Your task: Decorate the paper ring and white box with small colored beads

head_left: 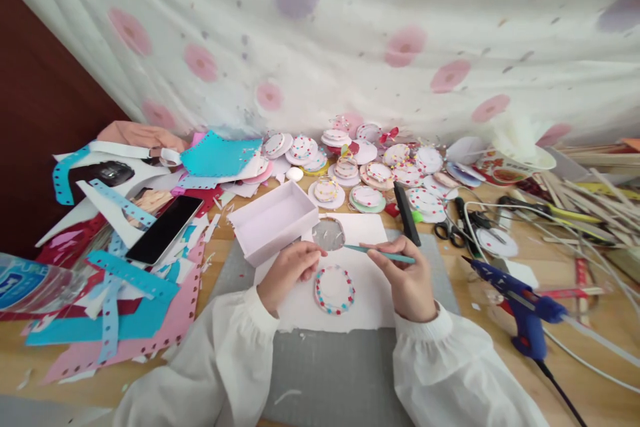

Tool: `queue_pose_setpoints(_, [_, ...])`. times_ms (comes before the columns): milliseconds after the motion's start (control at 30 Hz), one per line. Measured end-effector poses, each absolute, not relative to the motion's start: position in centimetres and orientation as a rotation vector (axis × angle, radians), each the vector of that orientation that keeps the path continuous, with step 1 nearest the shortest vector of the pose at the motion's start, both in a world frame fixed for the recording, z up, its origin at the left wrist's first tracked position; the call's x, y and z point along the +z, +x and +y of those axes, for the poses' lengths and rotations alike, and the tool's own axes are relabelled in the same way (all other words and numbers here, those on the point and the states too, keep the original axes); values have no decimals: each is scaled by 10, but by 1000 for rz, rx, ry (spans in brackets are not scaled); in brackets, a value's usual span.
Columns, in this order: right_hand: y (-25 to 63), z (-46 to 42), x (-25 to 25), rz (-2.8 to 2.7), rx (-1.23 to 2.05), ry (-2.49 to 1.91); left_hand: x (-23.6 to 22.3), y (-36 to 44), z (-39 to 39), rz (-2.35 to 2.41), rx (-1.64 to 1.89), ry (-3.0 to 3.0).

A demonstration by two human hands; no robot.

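Note:
My left hand [289, 271] is curled, its fingertips pinched together just left of a white foam disc [334, 289] ringed with red and teal dots; what it pinches is too small to name. My right hand [406, 275] grips a thin teal tool [380, 253] whose tip points left toward a grey glue-like patch [329, 233]. The disc lies on a white sheet [367, 283] over a grey cutting mat [325, 367]. Both arms wear white sleeves.
A white open box [274, 220] sits behind my left hand. Several decorated discs [367, 173] are piled at the back. A blue glue gun [520, 303], scissors [453, 230] and wooden sticks [585, 200] lie right; foam scraps [130, 307], a phone [164, 229] and a bottle [30, 280] left.

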State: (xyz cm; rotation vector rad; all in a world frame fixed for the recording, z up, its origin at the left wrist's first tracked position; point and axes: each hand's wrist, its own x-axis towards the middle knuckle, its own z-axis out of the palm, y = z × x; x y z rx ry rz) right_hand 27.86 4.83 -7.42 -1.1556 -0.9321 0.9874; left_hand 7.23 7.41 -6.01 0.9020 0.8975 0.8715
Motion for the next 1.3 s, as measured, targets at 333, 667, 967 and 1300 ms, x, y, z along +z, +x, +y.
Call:
queue_pose_setpoints(333, [267,42,-68,-960,1068,-1164,-64,84,80,966,877,1095])
queue_pose_setpoints(667, [268,40,-75,-947,1052,-1185,-68,83,78,985,886,1093])
queue_pose_setpoints(967, [268,40,-73,-982,1071,-1192,-68,82,78,983,866,1205])
queue_pose_setpoints(1300, [269,40,-72,-968,1055,-1175,-69,81,79,988,818,1301])
